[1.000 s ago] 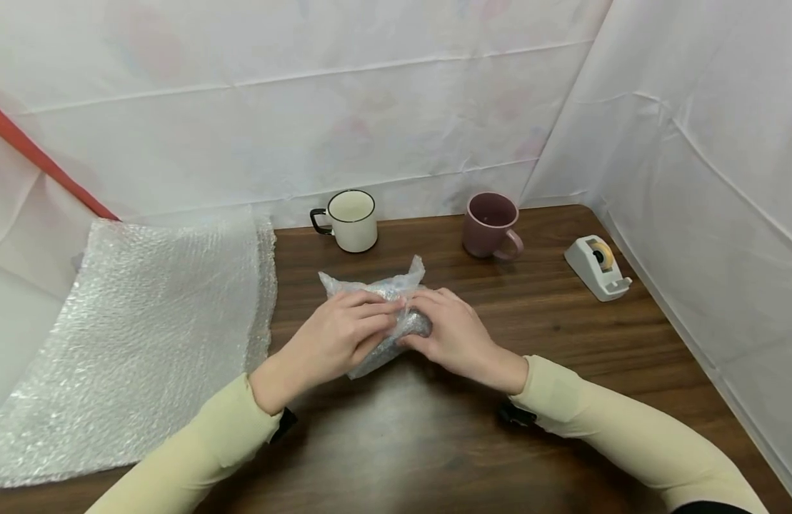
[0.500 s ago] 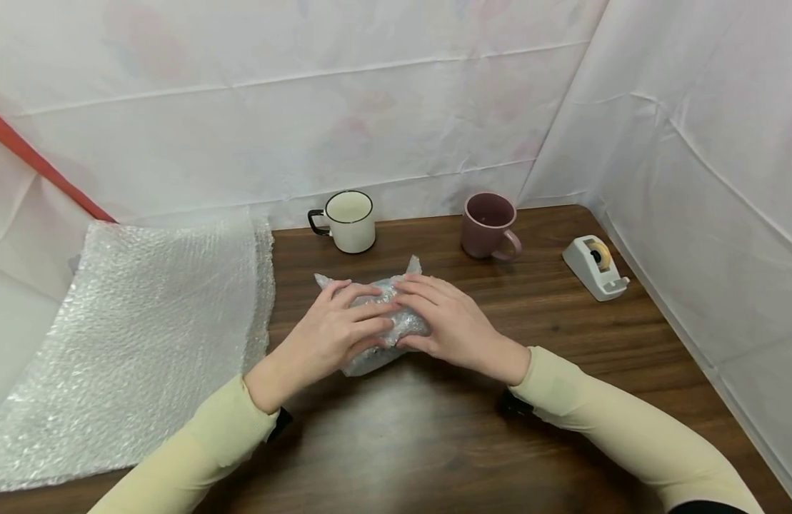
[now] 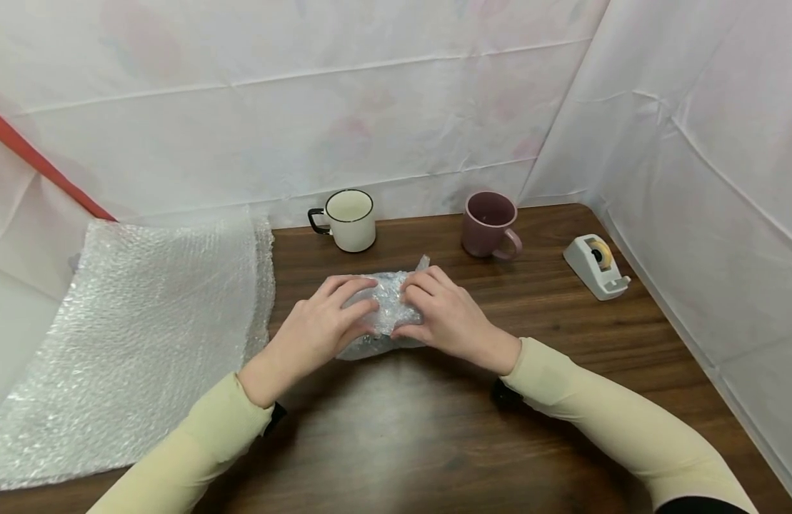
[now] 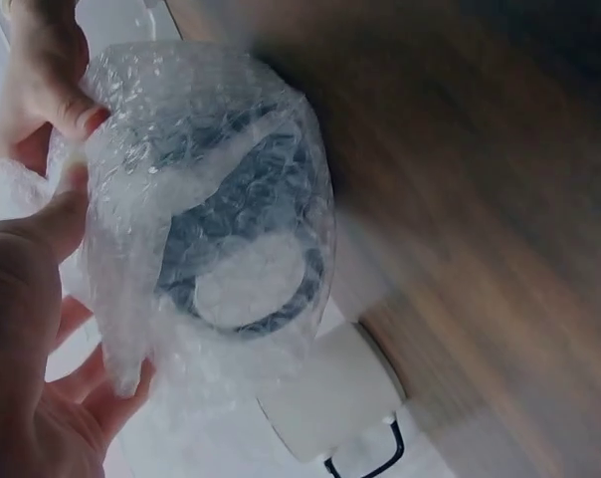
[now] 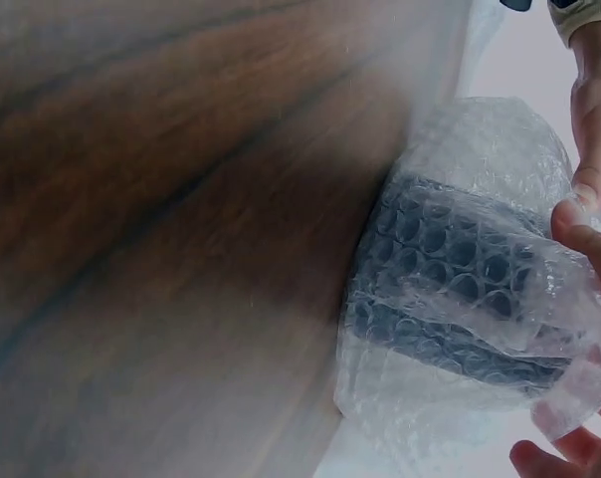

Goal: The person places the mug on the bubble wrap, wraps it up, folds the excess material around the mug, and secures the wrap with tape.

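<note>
A dark blue-grey mug (image 4: 216, 234), its looped handle visible through the plastic, lies wrapped in bubble wrap (image 3: 391, 303) at the middle of the table. My left hand (image 3: 315, 321) grips the wrap from the left, thumb on the near side and fingers curled over the top. From the right, my right hand (image 3: 448, 314) holds the same bundle with bent fingers at its upper folds. In the left wrist view both thumbs come close together on the wrap. One twisted corner of plastic pokes up behind the right fingers.
Behind the bundle stand a cream mug (image 3: 352, 225) with a black rim and a mauve mug (image 3: 488, 227). A white tape dispenser (image 3: 595, 268) sits at the right. Stacked bubble wrap sheets (image 3: 158, 328) cover the left side. White curtains hang behind and at the right.
Both hands have moved slightly away from me with the bundle. The fingers have spread from the centre toward its sides, and the left corner of wrap is now tucked out of sight.
</note>
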Tool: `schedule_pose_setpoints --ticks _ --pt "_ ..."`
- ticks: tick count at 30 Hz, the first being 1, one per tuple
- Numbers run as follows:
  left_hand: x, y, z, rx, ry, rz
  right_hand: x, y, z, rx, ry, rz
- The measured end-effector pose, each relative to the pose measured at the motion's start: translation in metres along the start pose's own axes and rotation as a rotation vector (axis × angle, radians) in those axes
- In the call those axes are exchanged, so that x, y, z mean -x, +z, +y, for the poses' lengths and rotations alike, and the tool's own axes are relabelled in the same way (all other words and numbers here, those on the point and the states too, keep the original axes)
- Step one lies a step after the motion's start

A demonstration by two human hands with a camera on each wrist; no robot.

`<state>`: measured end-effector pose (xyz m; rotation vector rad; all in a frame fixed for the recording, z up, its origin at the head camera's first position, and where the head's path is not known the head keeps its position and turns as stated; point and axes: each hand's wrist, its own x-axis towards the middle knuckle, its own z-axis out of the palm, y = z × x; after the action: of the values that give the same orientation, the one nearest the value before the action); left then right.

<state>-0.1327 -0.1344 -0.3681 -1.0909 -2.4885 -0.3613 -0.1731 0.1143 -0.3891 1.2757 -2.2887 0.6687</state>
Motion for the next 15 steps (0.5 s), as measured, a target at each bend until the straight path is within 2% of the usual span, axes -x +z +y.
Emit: schedule_pose_setpoints --ticks 5,9,12,15 --pt "-0.004 0.000 -0.007 -0.044 0.044 -0.036 0.000 -0.001 0.010 -0.022 -0.003 -0.024" --pt "-0.007 0.001 -0.010 -0.064 0.104 -0.067 0.005 -0.006 0.018 -0.115 -0.012 -0.087" --pt "-0.008 0.003 -0.010 -0.063 0.143 -0.070 0.011 -0.011 0.021 -0.178 0.004 -0.139" --pt "-0.007 0.004 -0.009 -0.031 0.151 -0.062 0.015 -0.015 0.021 -0.193 0.018 -0.162"
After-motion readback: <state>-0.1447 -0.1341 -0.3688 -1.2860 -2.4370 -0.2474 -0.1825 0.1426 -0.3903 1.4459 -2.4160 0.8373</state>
